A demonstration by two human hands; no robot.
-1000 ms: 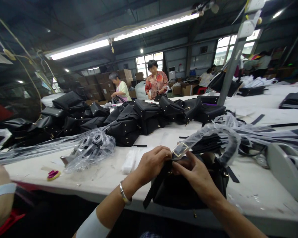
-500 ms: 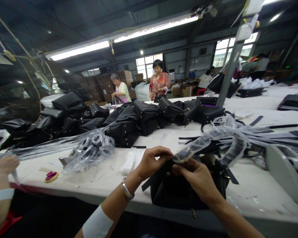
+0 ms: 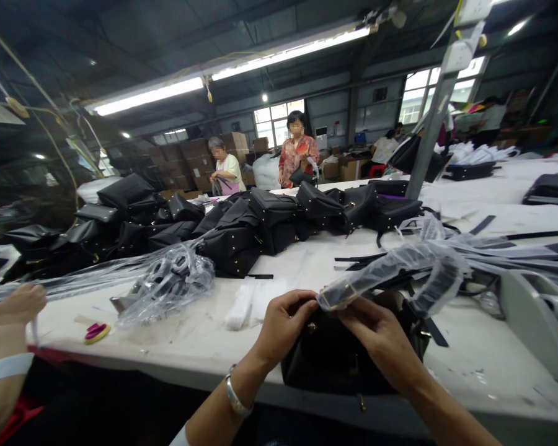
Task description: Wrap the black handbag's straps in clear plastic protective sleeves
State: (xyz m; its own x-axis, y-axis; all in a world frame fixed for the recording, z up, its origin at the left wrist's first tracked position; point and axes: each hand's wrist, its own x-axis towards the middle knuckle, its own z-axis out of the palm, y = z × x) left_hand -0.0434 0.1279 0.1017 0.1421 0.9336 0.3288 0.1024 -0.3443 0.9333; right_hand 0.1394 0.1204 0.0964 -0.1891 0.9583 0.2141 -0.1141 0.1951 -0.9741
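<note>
black bag (image 3: 323, 368) sits at the table's (image 3: 186, 347) near edge, probably for easy reach; right hand (image 3: 376, 331) pinches the wrapped handle (image 3: 404, 263) by its buckle (image 3: 346, 298), likely to steady it; left hand's (image 3: 283, 325) fingertips press together alongside, can't tell on what

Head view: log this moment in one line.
left hand: at end of wrapped handle | right hand: at gold buckle | black bag: beneath both hands, on table

The black bag (image 3: 325, 365) at five o'clock is looking smooth and leathery; towards four, glossy, wrinkled plastic (image 3: 439, 286) is sheathing the handle (image 3: 393, 267); a gold-toned metal buckle (image 3: 340, 298) is glinting. A silvery metal bracelet (image 3: 236, 393) is gleaming at half past six.
</note>
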